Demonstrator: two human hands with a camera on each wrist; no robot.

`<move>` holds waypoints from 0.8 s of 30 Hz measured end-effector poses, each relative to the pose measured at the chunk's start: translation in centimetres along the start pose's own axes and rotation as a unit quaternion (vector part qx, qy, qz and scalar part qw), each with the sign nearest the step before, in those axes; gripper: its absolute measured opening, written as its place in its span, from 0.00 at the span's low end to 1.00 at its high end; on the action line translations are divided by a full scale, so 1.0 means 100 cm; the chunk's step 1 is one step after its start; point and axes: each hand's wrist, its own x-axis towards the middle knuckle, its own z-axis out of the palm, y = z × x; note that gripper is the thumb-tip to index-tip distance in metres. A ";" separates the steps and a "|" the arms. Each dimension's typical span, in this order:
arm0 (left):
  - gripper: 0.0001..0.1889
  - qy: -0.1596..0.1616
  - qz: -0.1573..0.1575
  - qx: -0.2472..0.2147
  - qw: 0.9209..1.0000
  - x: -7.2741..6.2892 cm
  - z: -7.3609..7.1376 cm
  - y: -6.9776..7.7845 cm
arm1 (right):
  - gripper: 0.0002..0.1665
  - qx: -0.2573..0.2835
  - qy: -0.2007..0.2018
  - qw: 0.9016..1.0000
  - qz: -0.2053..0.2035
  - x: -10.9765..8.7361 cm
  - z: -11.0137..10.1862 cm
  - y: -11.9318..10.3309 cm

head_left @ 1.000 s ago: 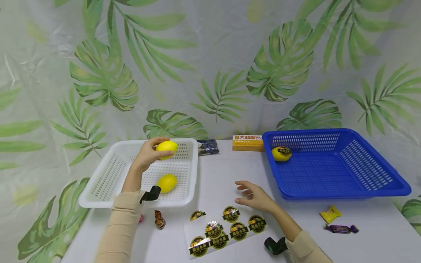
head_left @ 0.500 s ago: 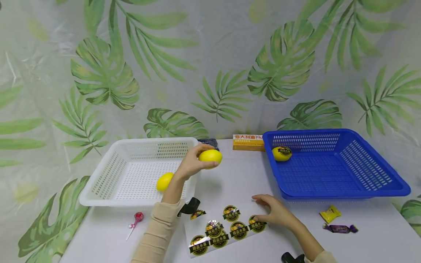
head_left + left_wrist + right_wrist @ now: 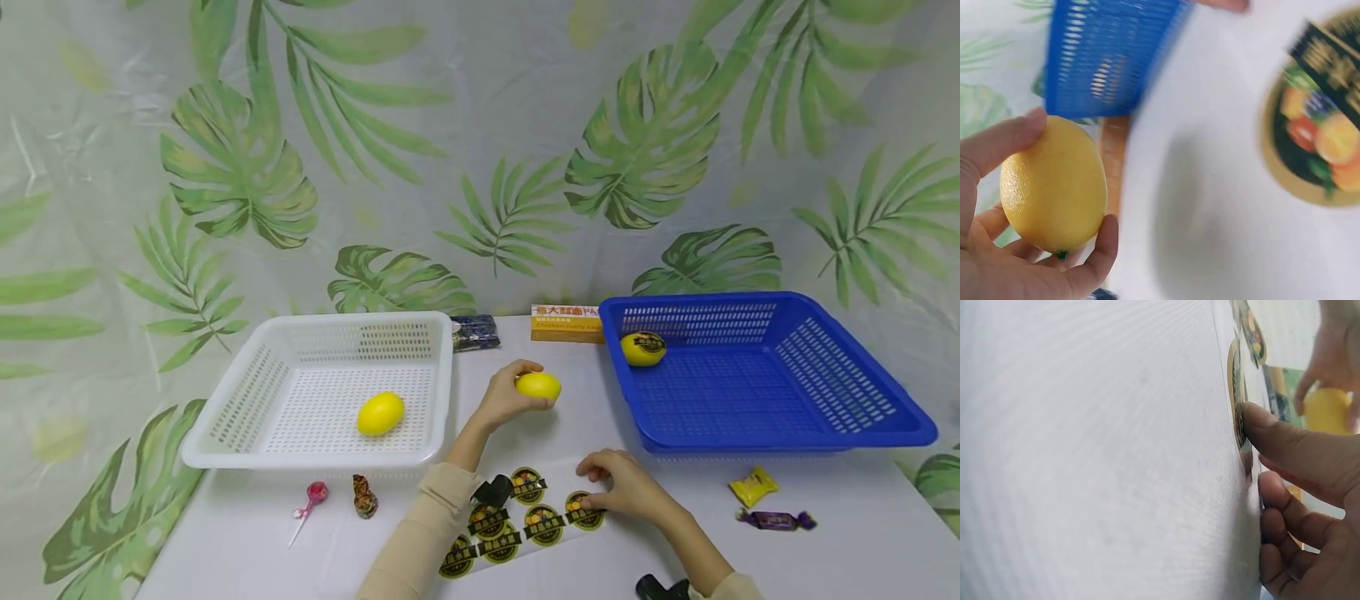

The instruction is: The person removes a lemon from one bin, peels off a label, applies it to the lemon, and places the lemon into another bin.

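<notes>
White worktop (image 3: 588, 421) beneath, leafy backdrop (image 3: 495, 108) ahead; my left fingers (image 3: 1106, 250) clamp a lemon (image 3: 540, 386), its green tip (image 3: 1062, 255) shown only at left wrist; my right fingers (image 3: 1300, 519) sit apart.

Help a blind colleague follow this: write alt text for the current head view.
A left hand holds a lemon above a white table; the right hand touches a sheet of round stickers. A white basket at left holds another lemon; a blue basket at right, a stickered lemon.

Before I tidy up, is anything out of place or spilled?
Nothing looks spilled. The lollipop and brown candy by the white basket, and yellow candy and purple candy by the blue basket, seem stray, lying loose on the table.
</notes>
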 end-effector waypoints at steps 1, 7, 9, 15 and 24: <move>0.29 -0.002 -0.001 0.009 1.000 0.003 0.002 -0.006 | 0.19 0.000 -0.001 1.000 -0.001 0.000 0.000 0.000; 0.27 -0.018 -0.008 0.041 0.999 0.010 0.008 -0.028 | 0.19 -0.005 0.003 1.000 0.018 0.000 0.002 -0.002; 0.27 -0.022 -0.011 0.042 0.999 0.011 0.009 -0.031 | 0.23 -0.006 0.009 1.000 0.028 0.000 0.002 -0.002; 0.28 -0.028 -0.018 0.055 0.998 0.011 0.011 -0.036 | 0.32 -0.012 0.014 1.000 0.024 0.001 0.001 -0.003; 0.33 -0.031 -0.025 0.062 0.997 0.010 0.014 -0.037 | 0.13 0.020 -0.027 0.999 0.016 0.005 0.001 -0.012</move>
